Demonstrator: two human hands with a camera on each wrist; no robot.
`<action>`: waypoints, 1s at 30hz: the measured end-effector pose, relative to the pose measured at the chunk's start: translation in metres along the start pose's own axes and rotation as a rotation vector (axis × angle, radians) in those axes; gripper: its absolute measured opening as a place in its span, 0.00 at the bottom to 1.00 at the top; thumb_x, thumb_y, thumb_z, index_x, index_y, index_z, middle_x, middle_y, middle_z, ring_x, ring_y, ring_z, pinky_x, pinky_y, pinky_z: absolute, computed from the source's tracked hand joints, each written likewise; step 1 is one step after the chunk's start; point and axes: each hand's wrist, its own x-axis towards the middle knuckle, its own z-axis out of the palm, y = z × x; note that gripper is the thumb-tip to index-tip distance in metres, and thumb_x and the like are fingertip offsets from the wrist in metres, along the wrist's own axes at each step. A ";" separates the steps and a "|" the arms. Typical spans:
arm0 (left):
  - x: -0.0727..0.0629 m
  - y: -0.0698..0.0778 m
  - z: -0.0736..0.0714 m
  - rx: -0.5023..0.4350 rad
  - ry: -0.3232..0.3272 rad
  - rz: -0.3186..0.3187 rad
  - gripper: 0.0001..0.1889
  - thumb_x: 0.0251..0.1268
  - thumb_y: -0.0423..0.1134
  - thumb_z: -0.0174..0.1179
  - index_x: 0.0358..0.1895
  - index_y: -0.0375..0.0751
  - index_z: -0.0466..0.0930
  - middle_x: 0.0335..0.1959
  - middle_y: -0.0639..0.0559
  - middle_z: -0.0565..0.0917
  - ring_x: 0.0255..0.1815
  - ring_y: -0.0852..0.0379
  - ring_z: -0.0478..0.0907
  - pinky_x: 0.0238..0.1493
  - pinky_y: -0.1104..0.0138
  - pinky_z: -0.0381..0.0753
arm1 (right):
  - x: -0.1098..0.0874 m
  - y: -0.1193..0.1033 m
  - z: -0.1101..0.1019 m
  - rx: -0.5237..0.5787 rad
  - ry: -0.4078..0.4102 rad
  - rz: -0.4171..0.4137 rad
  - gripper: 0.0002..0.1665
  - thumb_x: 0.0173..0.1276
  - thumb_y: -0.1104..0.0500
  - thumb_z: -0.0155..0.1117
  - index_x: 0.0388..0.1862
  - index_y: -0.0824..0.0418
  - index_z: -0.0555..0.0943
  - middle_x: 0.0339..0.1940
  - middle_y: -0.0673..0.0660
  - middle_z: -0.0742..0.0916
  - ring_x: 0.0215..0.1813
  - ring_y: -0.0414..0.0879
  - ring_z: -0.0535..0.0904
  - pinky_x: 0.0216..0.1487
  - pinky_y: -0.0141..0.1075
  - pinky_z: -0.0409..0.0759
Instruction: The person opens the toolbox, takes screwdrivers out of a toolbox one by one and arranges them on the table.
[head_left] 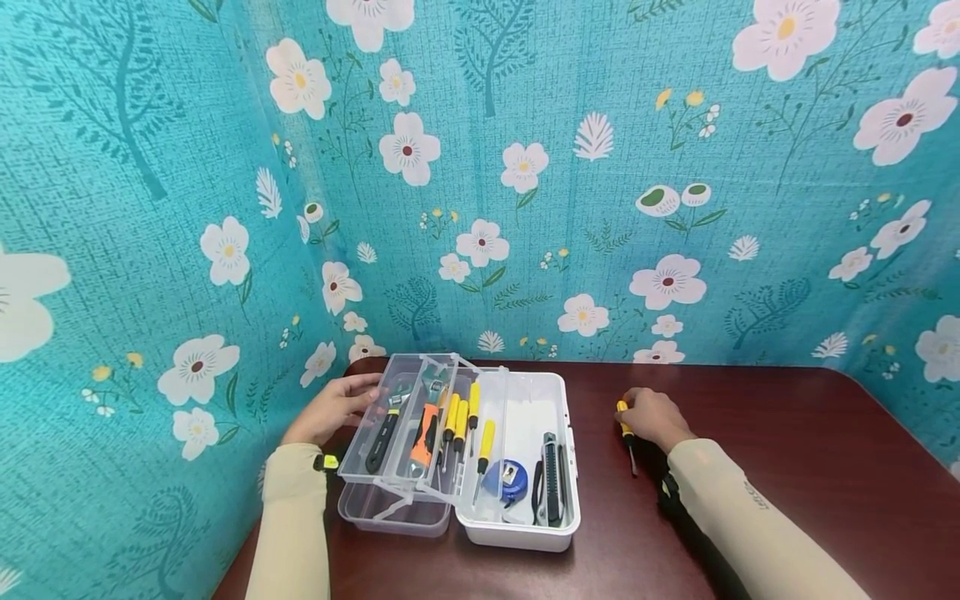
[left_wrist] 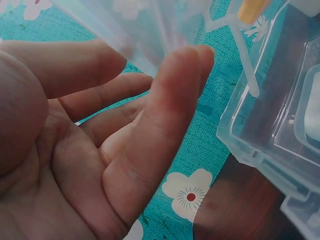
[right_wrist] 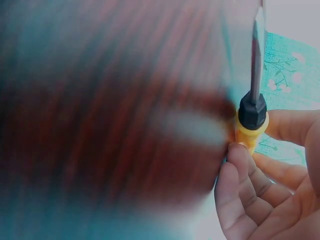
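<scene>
A toolbox (head_left: 517,537) with a white base stands opened out, its clear tiered trays folded to the left. My left hand (head_left: 335,408) grips the outer side of the raised clear tray (head_left: 365,473); in the left wrist view the tray's edge passes between thumb and fingers. That tray carries an adjustable wrench (head_left: 385,437) with a black handle and an orange-handled tool (head_left: 425,437). On the right, my right hand (head_left: 654,417) pinches a screwdriver (right_wrist: 252,112) by its yellow handle, low over the table. Its shaft (head_left: 632,461) points toward me.
Several yellow-handled screwdrivers (head_left: 486,442) lie in the toolbox's middle tray. A blue tape measure (head_left: 513,477) and a utility knife (head_left: 552,479) are in the white base. The dark red table (head_left: 780,467) meets flowered blue cloth (head_left: 600,208) at the back and left.
</scene>
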 end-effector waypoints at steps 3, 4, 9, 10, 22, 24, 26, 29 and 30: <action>0.000 0.000 0.000 0.001 -0.002 -0.002 0.25 0.73 0.40 0.56 0.69 0.37 0.68 0.55 0.38 0.79 0.45 0.45 0.83 0.43 0.54 0.83 | -0.002 0.000 -0.002 -0.004 0.001 0.010 0.31 0.62 0.54 0.69 0.58 0.74 0.74 0.46 0.69 0.82 0.40 0.57 0.77 0.43 0.54 0.80; 0.000 0.000 0.000 0.001 -0.004 0.000 0.25 0.73 0.40 0.56 0.69 0.37 0.68 0.55 0.38 0.79 0.45 0.45 0.82 0.43 0.54 0.83 | -0.003 0.000 -0.003 -0.006 0.005 0.012 0.32 0.63 0.54 0.68 0.58 0.74 0.74 0.47 0.70 0.82 0.40 0.57 0.77 0.44 0.54 0.80; 0.000 -0.001 -0.001 -0.008 -0.013 0.006 0.25 0.73 0.41 0.56 0.70 0.37 0.67 0.55 0.38 0.79 0.45 0.45 0.82 0.43 0.55 0.83 | -0.005 -0.003 -0.006 -0.019 0.027 0.011 0.30 0.65 0.53 0.66 0.58 0.74 0.74 0.46 0.69 0.82 0.38 0.56 0.78 0.42 0.53 0.80; -0.001 -0.001 -0.001 -0.015 -0.014 0.004 0.25 0.74 0.41 0.56 0.70 0.37 0.67 0.55 0.38 0.79 0.45 0.45 0.82 0.43 0.55 0.83 | -0.005 -0.003 -0.006 -0.021 0.031 0.009 0.30 0.66 0.53 0.66 0.58 0.73 0.75 0.46 0.69 0.82 0.38 0.55 0.78 0.41 0.53 0.80; -0.005 -0.002 -0.003 -0.038 -0.028 0.008 0.25 0.74 0.40 0.55 0.70 0.35 0.66 0.55 0.36 0.79 0.44 0.45 0.82 0.43 0.55 0.83 | -0.017 -0.021 -0.015 -0.025 0.078 -0.024 0.29 0.67 0.53 0.64 0.59 0.72 0.74 0.51 0.70 0.82 0.40 0.56 0.80 0.43 0.53 0.81; -0.006 -0.002 -0.003 -0.036 -0.037 0.014 0.25 0.74 0.39 0.54 0.70 0.33 0.65 0.55 0.35 0.78 0.44 0.45 0.82 0.43 0.55 0.83 | -0.020 -0.027 -0.016 -0.019 0.085 -0.038 0.29 0.68 0.53 0.63 0.60 0.71 0.74 0.52 0.70 0.82 0.40 0.55 0.80 0.43 0.53 0.81; -0.005 -0.001 -0.003 -0.043 -0.031 0.008 0.25 0.74 0.39 0.55 0.69 0.34 0.66 0.55 0.36 0.79 0.44 0.45 0.82 0.43 0.55 0.83 | -0.023 -0.035 -0.018 -0.009 0.095 -0.057 0.28 0.68 0.53 0.63 0.60 0.71 0.75 0.51 0.69 0.82 0.39 0.54 0.80 0.42 0.52 0.81; -0.003 -0.001 -0.002 -0.037 -0.038 0.011 0.25 0.74 0.40 0.55 0.70 0.35 0.67 0.55 0.37 0.79 0.45 0.45 0.83 0.44 0.54 0.83 | -0.027 -0.048 -0.019 0.004 0.118 -0.082 0.26 0.69 0.53 0.62 0.59 0.69 0.76 0.49 0.67 0.83 0.38 0.53 0.80 0.42 0.51 0.82; -0.002 -0.001 -0.001 -0.038 -0.034 0.006 0.25 0.73 0.40 0.56 0.69 0.37 0.67 0.55 0.37 0.79 0.45 0.45 0.83 0.44 0.54 0.82 | -0.029 -0.053 -0.020 0.010 0.125 -0.090 0.26 0.69 0.53 0.62 0.59 0.68 0.77 0.49 0.67 0.84 0.38 0.53 0.80 0.42 0.51 0.82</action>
